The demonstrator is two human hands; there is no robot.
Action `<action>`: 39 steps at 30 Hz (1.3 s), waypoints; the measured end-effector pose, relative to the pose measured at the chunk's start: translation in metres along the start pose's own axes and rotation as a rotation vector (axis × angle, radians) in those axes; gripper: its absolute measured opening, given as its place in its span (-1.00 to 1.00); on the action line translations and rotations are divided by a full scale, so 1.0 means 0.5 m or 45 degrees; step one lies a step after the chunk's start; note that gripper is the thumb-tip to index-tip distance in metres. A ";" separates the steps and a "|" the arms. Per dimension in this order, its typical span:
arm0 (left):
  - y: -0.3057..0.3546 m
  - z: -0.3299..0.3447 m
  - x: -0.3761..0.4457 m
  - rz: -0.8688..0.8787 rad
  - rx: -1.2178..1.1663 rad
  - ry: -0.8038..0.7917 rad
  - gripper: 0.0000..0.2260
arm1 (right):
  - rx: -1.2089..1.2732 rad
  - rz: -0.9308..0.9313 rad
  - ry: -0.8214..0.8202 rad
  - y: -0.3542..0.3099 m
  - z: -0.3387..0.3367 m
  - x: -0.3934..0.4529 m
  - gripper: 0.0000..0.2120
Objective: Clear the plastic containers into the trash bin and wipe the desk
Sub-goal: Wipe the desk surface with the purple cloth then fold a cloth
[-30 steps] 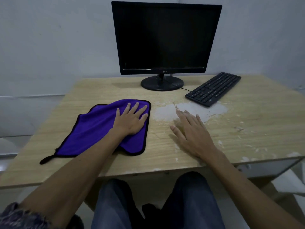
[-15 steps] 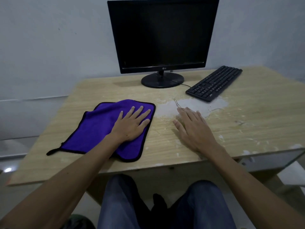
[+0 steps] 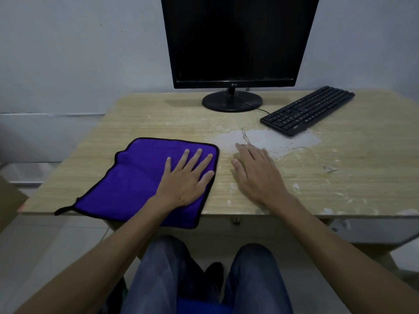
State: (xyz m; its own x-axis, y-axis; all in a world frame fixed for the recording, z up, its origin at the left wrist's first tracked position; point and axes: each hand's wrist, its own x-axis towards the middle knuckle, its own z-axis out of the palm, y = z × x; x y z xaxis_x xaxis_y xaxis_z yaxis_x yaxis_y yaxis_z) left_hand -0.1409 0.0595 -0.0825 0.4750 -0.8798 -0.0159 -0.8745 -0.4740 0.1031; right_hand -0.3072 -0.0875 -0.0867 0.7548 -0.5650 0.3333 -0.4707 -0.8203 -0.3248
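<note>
A purple cloth with black trim (image 3: 136, 177) lies spread on the left half of the wooden desk (image 3: 340, 177), and its near corner hangs over the front edge. My left hand (image 3: 188, 177) lies flat on the cloth's right part, fingers spread, pressing down without gripping. My right hand (image 3: 256, 173) rests palm down on the bare wood just right of the cloth, fingers together, touching a worn grey-white patch (image 3: 272, 139). No plastic containers and no trash bin are in view.
A black monitor (image 3: 235, 41) stands on its round base at the back of the desk. A black keyboard (image 3: 308, 109) lies at an angle at the back right. A brown box corner (image 3: 9, 200) shows at the far left. My knees are under the desk.
My left hand has slid the cloth toward me, so its near corner now overhangs the desk's front edge. My right hand has stayed flat on the wood. The view has shifted closer.
</note>
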 end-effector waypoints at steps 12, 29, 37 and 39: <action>-0.083 -0.027 0.206 -0.048 -0.076 -0.035 -0.49 | -0.063 -0.092 -0.091 0.024 -0.021 -0.034 -0.43; 0.052 -0.015 0.220 0.031 -0.121 -0.024 -0.48 | 0.213 0.118 0.218 0.045 -0.062 -0.001 -0.60; 0.044 -0.009 0.195 -0.059 -0.125 -0.020 -0.47 | 0.174 0.170 0.200 0.068 -0.094 -0.012 -0.59; 0.041 -0.005 0.141 -0.013 -0.108 -0.030 -0.47 | 0.124 0.148 0.152 0.070 -0.085 -0.010 -0.58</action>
State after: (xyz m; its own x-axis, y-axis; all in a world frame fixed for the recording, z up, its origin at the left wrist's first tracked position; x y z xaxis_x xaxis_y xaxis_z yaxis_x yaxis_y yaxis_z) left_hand -0.1251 -0.0122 -0.0789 0.4806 -0.8760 -0.0410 -0.8576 -0.4792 0.1868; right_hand -0.3469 -0.1173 -0.0620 0.6359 -0.6664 0.3892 -0.5004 -0.7400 -0.4495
